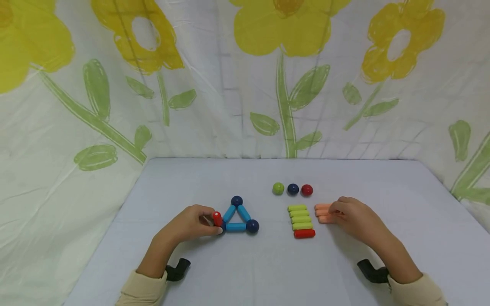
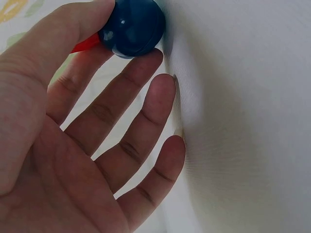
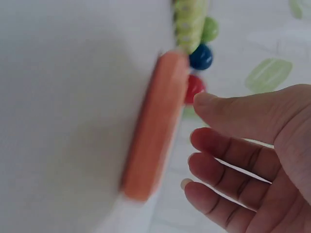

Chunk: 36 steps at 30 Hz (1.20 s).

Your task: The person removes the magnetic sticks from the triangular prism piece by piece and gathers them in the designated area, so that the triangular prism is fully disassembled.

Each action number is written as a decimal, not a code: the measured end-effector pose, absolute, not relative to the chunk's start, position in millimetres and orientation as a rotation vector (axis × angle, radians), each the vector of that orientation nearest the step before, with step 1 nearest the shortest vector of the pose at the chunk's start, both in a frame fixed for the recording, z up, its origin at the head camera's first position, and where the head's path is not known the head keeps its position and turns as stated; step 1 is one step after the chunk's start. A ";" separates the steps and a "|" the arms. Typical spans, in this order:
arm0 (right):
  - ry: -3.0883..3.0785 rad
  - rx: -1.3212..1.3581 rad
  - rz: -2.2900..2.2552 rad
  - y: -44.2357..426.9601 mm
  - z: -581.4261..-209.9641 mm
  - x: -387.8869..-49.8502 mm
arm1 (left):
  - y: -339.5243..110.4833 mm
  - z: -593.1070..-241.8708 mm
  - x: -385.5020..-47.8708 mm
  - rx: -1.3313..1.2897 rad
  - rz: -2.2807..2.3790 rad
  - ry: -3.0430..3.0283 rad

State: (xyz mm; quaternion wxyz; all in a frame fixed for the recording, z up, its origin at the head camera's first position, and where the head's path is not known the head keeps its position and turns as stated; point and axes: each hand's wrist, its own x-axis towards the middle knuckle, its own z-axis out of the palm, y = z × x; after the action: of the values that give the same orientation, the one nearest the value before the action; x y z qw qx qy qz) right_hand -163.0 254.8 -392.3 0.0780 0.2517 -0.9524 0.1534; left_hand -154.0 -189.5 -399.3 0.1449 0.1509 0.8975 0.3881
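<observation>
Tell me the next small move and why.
Probably pinch one orange rod with the right hand: its visible fingers sit close by, apparently gripping none, while the left hand is busy at a blue ball and red rod.

The head view looks forward and down across the surface. Close in and turned sideways, the wrist views face the left grip and right grip. Head and right wrist share the green sticks and red ball.

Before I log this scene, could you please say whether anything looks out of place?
One red rod lies at the near end of the lime rods, a mild colour mismatch; nothing looks spilled or damaged.
</observation>
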 end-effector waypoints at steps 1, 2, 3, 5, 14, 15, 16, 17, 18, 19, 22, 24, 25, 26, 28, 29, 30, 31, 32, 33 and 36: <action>-2.840 0.783 0.486 247.8 -390.0 -163.7 | -189.5 -399.3 -154.0 0.436 1.119 2.586; -2.832 0.816 0.507 239.3 -387.5 -164.2 | -189.5 -399.4 -153.9 0.437 1.118 2.587; -2.827 0.846 0.521 229.6 -385.0 -164.8 | -189.4 -399.5 -154.0 0.443 1.117 2.588; -2.791 0.942 0.520 207.1 -382.4 -166.6 | -189.1 -400.0 -153.9 0.465 1.117 2.585; -2.674 1.426 0.536 79.4 -370.9 -158.9 | -191.4 -400.7 -153.0 0.606 1.162 2.552; -2.664 1.460 0.555 68.3 -370.6 -157.9 | -191.7 -400.6 -152.9 0.619 1.167 2.554; -2.663 1.488 0.572 58.5 -370.6 -157.4 | -192.0 -400.4 -153.0 0.621 1.170 2.556; -2.664 1.508 0.589 50.1 -371.1 -157.2 | -192.1 -400.1 -153.0 0.629 1.176 2.556; -2.668 1.517 0.608 43.0 -371.6 -157.0 | -192.3 -399.9 -153.1 0.632 1.178 2.557; -2.668 1.520 0.622 37.0 -372.5 -157.0 | -192.6 -399.7 -153.4 0.633 1.179 2.559; -2.673 1.482 0.623 25.6 -375.0 -156.7 | -192.4 -398.9 -154.4 0.639 1.191 2.553; -2.687 1.448 0.603 23.5 -376.4 -156.0 | -192.2 -399.5 -155.0 0.643 1.197 2.545; -2.704 1.444 0.591 24.1 -377.1 -155.7 | -191.9 -399.4 -155.0 0.633 1.199 2.541; -2.731 1.453 0.591 26.0 -377.5 -155.2 | -191.6 -399.4 -155.1 0.624 1.199 2.540; -2.805 1.486 0.625 32.8 -379.2 -154.3 | -191.4 -399.6 -155.0 0.600 1.208 2.534; -2.841 1.498 0.644 37.5 -380.2 -153.7 | -191.5 -399.9 -154.8 0.586 1.214 2.529; -2.873 1.506 0.673 42.7 -381.0 -152.9 | -191.4 -400.0 -154.5 0.568 1.212 2.528; -2.900 1.504 0.696 49.1 -381.1 -152.4 | -190.9 -399.4 -154.6 0.562 1.214 2.528; -2.926 1.482 0.718 55.5 -381.2 -151.9 | -190.5 -399.2 -154.8 0.562 1.213 2.531; -2.941 1.450 0.725 61.7 -381.0 -151.4 | -190.2 -399.0 -154.9 0.558 1.214 2.531; -2.948 1.346 0.728 79.7 -377.3 -150.3 | -189.0 -398.6 -155.3 0.542 1.202 2.542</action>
State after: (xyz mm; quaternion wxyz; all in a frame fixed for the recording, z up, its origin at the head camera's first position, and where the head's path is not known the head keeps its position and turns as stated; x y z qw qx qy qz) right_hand -150.3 79.7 -377.3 -0.0895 0.4035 -0.8840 0.2183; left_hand -155.3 -189.0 -398.6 0.1387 0.1875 0.8791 0.4156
